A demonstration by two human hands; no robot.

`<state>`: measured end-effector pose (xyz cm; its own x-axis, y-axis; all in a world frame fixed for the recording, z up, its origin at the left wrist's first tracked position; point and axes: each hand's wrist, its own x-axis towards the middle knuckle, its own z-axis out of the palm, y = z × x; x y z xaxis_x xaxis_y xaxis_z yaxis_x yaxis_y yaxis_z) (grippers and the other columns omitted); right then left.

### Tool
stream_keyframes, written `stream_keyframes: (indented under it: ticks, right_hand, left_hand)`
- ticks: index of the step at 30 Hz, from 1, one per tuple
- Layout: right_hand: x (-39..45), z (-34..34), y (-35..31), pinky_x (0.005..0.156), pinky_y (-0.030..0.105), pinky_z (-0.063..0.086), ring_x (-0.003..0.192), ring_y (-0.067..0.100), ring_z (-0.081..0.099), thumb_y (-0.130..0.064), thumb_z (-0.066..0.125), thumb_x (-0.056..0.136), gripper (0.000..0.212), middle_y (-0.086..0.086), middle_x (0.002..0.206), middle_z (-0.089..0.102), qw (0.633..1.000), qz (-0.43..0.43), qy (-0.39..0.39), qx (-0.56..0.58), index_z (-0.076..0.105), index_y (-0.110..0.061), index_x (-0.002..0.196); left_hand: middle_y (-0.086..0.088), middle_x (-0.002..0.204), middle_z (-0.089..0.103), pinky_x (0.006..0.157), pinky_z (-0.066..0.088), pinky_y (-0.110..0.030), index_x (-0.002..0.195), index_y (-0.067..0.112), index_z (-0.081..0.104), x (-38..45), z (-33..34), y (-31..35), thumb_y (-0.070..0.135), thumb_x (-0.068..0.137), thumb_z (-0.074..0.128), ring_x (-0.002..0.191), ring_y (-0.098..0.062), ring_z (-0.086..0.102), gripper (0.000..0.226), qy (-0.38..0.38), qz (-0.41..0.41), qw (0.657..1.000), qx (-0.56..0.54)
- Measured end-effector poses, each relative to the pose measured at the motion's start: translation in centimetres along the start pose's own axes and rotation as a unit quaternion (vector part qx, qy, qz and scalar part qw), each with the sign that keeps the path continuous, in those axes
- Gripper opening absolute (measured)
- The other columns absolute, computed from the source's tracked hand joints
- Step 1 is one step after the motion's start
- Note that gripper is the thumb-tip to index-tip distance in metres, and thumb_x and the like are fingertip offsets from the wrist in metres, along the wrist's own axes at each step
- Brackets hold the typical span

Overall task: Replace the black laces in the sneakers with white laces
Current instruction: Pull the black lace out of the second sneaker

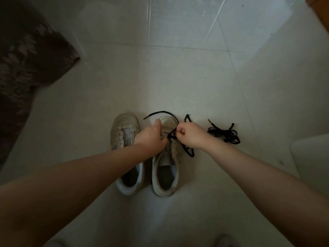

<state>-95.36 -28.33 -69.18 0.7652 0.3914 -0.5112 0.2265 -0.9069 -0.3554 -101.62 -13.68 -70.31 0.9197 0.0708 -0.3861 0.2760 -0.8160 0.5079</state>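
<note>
My right hand [189, 135] pinched the black lace [173, 134] at the eyelets of the right sneaker [165, 172]; my left hand [153, 137] gripped that shoe's front. The left sneaker [122, 132] stood just beside, laceless. A loose black lace [226, 133] lay tangled on the tiled floor [178, 77] to the right.

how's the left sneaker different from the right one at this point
The left sneaker has no lace in its eyelets; the right sneaker still carries a black lace, partly pulled loose. No hand grips the left sneaker, though the left forearm crosses over it; the left hand steadies the right sneaker while the right hand pinches its lace. Both are pale, worn, and stand side by side on the tiled floor, toes away.
</note>
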Motion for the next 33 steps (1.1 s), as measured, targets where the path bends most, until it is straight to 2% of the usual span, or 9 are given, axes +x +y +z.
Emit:
stream_keyframes:
  ticks: [3, 8, 13, 16, 18, 22, 26, 30, 33]
  right_hand:
    - [0.5, -0.6, 1.0, 0.063, 0.025, 0.037, 0.074, 0.019, 0.053, -0.016, 0.050, 0.091, 0.016, 0.006, 0.078, 0.060, 0.980, 0.033, 0.098, 0.169, 0.059, -0.016, 0.078]
    - [1.7, -5.1, 6.2, 0.048, 0.025, 0.030, 0.057, 0.017, 0.044, -0.020, 0.045, 0.090, 0.024, 0.007, 0.070, 0.056, 0.839, 0.242, 0.283, 0.397, 0.054, -0.013, 0.069]
    - [1.0, -1.4, 6.0, 0.082, 0.028, 0.044, 0.099, 0.021, 0.056, -0.016, 0.054, 0.088, 0.027, 0.006, 0.110, 0.059, 0.966, 0.133, 0.161, 0.153, 0.062, -0.009, 0.113]
    - [0.6, -0.3, 4.5, 0.088, 0.038, 0.047, 0.101, 0.027, 0.058, -0.009, 0.057, 0.080, 0.028, 0.005, 0.105, 0.064, 0.979, -0.112, 0.169, 0.018, 0.069, -0.017, 0.104]
    - [0.6, 0.1, 3.6, 0.086, 0.037, 0.045, 0.100, 0.029, 0.057, -0.006, 0.056, 0.079, 0.029, 0.004, 0.102, 0.067, 0.979, -0.155, 0.125, -0.034, 0.070, -0.017, 0.102]
    - [1.0, 0.5, 1.9, 0.081, 0.032, 0.036, 0.103, 0.027, 0.057, -0.019, 0.056, 0.086, 0.021, 0.004, 0.103, 0.068, 0.978, -0.138, 0.096, -0.125, 0.068, -0.021, 0.103]
    - [0.7, -0.8, 3.6, 0.076, 0.027, 0.046, 0.088, 0.023, 0.066, -0.022, 0.063, 0.088, 0.014, 0.004, 0.091, 0.073, 0.988, -0.066, 0.131, 0.040, 0.075, -0.016, 0.093]
    - [0.2, -3.4, 8.3, 0.068, 0.025, 0.043, 0.088, 0.024, 0.067, -0.018, 0.066, 0.085, 0.013, 0.011, 0.089, 0.073, 0.946, 0.113, 0.266, 0.146, 0.075, -0.009, 0.088]
    - [0.3, -3.1, 8.7, 0.083, 0.029, 0.050, 0.095, 0.023, 0.066, -0.022, 0.068, 0.082, 0.015, 0.007, 0.096, 0.072, 0.962, 0.126, 0.204, 0.128, 0.074, -0.015, 0.095]
  left_hand:
    - [-0.009, 0.084, 0.061, 0.066, 0.053, -0.039, 0.102, 0.018, 0.037, 0.0, -0.1, -0.2, 0.023, 0.087, 0.050, 0.076, -0.031, 0.060, 0.021, -0.007, 0.004, 1.000, 0.005]
    - [-0.008, 0.085, 0.061, 0.065, 0.052, -0.036, 0.106, 0.018, 0.038, 0.1, -0.4, -0.3, 0.025, 0.088, 0.050, 0.076, -0.028, 0.060, 0.022, -0.025, -0.003, 1.000, 0.013]
    - [-0.004, 0.082, 0.059, 0.060, 0.049, -0.034, 0.107, 0.017, 0.037, -0.1, 0.0, -0.1, 0.034, 0.090, 0.050, 0.074, -0.025, 0.060, 0.027, 0.002, 0.014, 0.999, 0.033]
    - [-0.003, 0.081, 0.059, 0.058, 0.046, -0.032, 0.109, 0.018, 0.040, 0.0, 0.2, 0.2, 0.034, 0.091, 0.049, 0.076, -0.027, 0.061, 0.026, 0.023, 0.040, 0.997, 0.055]
    - [-0.001, 0.081, 0.060, 0.061, 0.050, -0.033, 0.107, 0.020, 0.043, 0.1, 0.4, 0.4, 0.033, 0.090, 0.049, 0.075, -0.025, 0.061, 0.022, 0.024, 0.052, 0.997, 0.058]
    - [-0.002, 0.082, 0.062, 0.065, 0.053, -0.035, 0.105, 0.023, 0.045, 0.4, 0.5, 0.5, 0.030, 0.089, 0.049, 0.074, -0.026, 0.061, 0.018, 0.019, 0.046, 0.997, 0.053]
    - [-0.004, 0.078, 0.058, 0.061, 0.050, -0.034, 0.103, 0.022, 0.047, 0.3, 0.2, 0.2, 0.018, 0.088, 0.046, 0.071, -0.027, 0.058, 0.016, 0.004, 0.040, 0.998, 0.039]
    - [-0.002, 0.077, 0.056, 0.060, 0.047, -0.032, 0.101, 0.022, 0.050, 0.4, 0.2, 0.2, 0.015, 0.087, 0.046, 0.071, -0.025, 0.057, 0.016, 0.002, 0.035, 0.999, 0.030]
    - [-0.001, 0.078, 0.057, 0.061, 0.049, -0.031, 0.100, 0.022, 0.052, 0.3, 0.4, 0.2, 0.020, 0.088, 0.047, 0.072, -0.024, 0.058, 0.013, 0.002, 0.038, 0.999, 0.030]
